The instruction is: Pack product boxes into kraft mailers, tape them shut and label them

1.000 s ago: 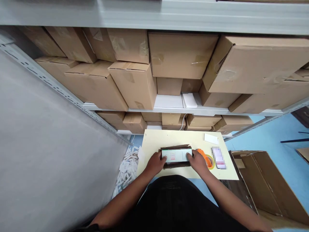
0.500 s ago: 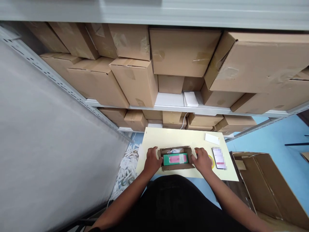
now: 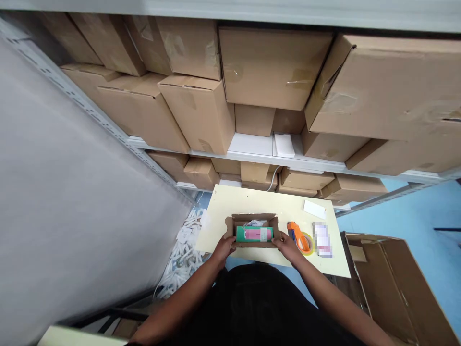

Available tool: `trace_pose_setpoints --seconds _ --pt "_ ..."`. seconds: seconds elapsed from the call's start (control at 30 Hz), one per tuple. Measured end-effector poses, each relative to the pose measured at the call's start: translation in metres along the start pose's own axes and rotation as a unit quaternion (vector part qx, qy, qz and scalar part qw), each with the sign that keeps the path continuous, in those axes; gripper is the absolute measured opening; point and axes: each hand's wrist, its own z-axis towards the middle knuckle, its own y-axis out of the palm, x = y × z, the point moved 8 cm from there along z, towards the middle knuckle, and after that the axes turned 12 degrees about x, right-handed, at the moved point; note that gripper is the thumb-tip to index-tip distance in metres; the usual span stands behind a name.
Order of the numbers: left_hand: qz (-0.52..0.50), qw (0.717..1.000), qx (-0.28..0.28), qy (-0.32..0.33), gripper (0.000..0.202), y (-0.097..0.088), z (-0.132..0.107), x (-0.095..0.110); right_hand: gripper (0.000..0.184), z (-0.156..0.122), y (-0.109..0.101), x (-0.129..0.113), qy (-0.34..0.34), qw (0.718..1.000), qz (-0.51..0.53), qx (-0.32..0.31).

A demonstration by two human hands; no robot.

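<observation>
A small open cardboard box [image 3: 252, 220] sits on a pale yellow table [image 3: 248, 202]. Inside it lies a green package with a pink label [image 3: 254, 234], and some white stuff shows behind it. My left hand [image 3: 224, 247] touches the box's near left corner with curled fingers. At the near right corner, my right hand [image 3: 284, 244] has its fingers bent on the box's front flap. Both hands rest at the front edge of the box.
An orange tape dispenser with a yellow tape roll [image 3: 301, 238] lies right of the box, then a small blurred item [image 3: 321, 239] and a white card [image 3: 314, 209]. Shelves of cardboard cartons [image 3: 273, 67] stand behind. A large open carton [image 3: 392, 283] stands at the right; paper scraps [image 3: 183, 247] litter the floor.
The package has gone from my hands down into the box. My hands moved from its ends to the box's sides, then back to its near corners.
</observation>
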Motion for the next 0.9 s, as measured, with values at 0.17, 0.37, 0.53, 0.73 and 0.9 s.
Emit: trace_pose_setpoints --seconds 0.17,0.37,0.53,0.73,0.9 --pt "-0.027 0.996 0.068 0.060 0.046 0.008 -0.013 0.007 0.044 0.025 0.003 0.019 0.070 0.984 0.090 -0.135" --pt "-0.097 0.983 0.152 0.032 0.040 0.002 -0.058 -0.014 0.033 0.050 -0.006 -0.003 -0.048 0.986 -0.015 -0.156" --pt "-0.066 0.970 0.228 0.054 0.033 -0.037 -0.117 -0.024 0.039 0.028 0.018 -0.054 -0.114 0.965 -0.021 -0.237" --pt "-0.059 0.931 0.349 0.090 0.035 -0.119 -0.203 -0.053 0.051 -0.044 0.094 -0.094 -0.116 0.930 -0.022 -0.347" --pt "-0.117 0.889 0.422 0.134 0.050 -0.201 -0.294 -0.104 0.046 -0.134 0.163 -0.103 -0.219 0.912 -0.080 -0.338"
